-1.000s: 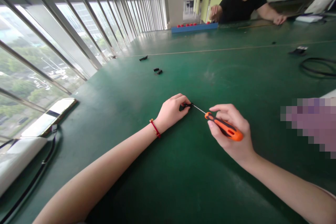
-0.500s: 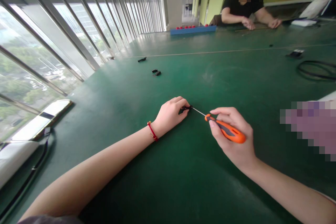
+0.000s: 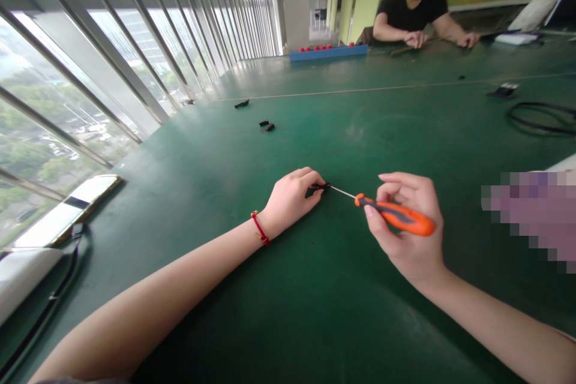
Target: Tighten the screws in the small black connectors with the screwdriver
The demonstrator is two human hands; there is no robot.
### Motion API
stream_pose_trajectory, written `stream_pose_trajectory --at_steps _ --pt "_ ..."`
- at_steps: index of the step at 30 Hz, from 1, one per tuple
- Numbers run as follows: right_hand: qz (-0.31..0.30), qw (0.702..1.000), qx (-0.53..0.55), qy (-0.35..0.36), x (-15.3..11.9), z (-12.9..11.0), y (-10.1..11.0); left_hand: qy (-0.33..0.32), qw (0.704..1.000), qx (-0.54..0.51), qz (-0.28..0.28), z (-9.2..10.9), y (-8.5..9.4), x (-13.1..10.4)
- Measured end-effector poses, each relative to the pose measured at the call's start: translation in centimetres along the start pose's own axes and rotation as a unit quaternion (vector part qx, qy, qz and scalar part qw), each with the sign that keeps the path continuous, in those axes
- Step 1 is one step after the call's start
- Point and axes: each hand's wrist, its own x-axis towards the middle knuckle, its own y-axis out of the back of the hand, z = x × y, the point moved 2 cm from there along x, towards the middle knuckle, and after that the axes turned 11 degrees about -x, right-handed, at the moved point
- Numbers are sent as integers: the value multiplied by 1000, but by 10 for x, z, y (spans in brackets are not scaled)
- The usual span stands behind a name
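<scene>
My left hand, with a red bracelet at its wrist, pinches a small black part close to the green table. The screwdriver has an orange and grey handle and a thin metal shaft whose tip meets the right end of that part. My right hand holds its handle, thumb below and index finger raised off it. The handle points to the right and slightly toward me.
Small black pieces and another black piece lie farther back. A phone and cable are at left, a coiled black cable at right. A blue strip and a person are at the far side.
My right hand has shifted slightly right and its fingers have loosened around the handle, which now lies flatter. My left hand keeps its pinch. The person's hands across the table have moved slightly.
</scene>
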Motion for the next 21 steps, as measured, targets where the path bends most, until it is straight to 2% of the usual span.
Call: stream_pose_trajectory --at_steps 3,5,8,11,13,17,21 --pt "-50 999 -17 -10 -1 0 -1 7 1000 -13 7 -1 0 0" --pt "-44 999 -31 -2 -2 0 -1 12 1000 -22 13 -2 0 0" --pt "-1 1000 -18 3 -2 1 0 12 999 -32 13 -2 0 0" --pt "-35 999 -23 0 0 1 -1 11 999 -35 16 -3 -1 0" --pt "-51 997 -44 24 0 0 0 13 999 -35 21 -3 -1 0" --pt "-29 996 -40 73 0 -4 4 12 999 -32 22 -2 -1 -1" --pt "-63 993 -16 98 -1 -7 3 5 999 -28 15 0 -1 0"
